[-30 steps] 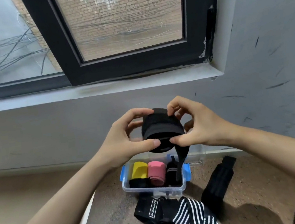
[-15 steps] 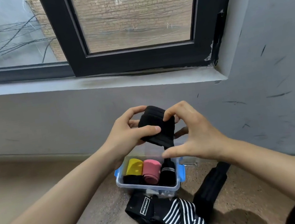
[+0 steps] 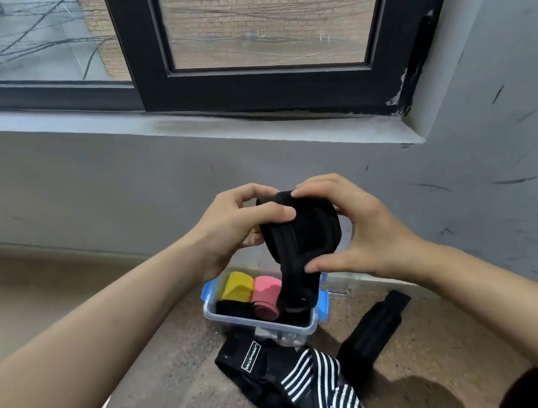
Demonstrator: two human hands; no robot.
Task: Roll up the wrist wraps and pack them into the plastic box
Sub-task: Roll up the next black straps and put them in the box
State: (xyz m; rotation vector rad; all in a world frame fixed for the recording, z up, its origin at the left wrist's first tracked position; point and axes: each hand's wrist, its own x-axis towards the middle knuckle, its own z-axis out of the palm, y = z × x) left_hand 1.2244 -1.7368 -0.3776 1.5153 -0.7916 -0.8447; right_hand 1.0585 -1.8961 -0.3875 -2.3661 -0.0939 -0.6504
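**Black wrap held over box**

Fingers of our left hand [image 3: 230, 233] and right hand [image 3: 365, 235] pinch the part-rolled black wrist wrap [image 3: 302, 230], its tail hanging over the plastic box [image 3: 260, 326]. The box sits on the floor [image 3: 169, 390] with a yellow roll [image 3: 237, 286] and a pink roll [image 3: 266, 294] inside. Loose wraps [image 3: 302, 379] lie at its near side.

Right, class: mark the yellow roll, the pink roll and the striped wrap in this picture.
yellow roll [image 3: 237, 286]: head view, middle of its visible top.
pink roll [image 3: 266, 293]: head view, middle of the roll.
striped wrap [image 3: 306, 368]: head view, its white-striped section.
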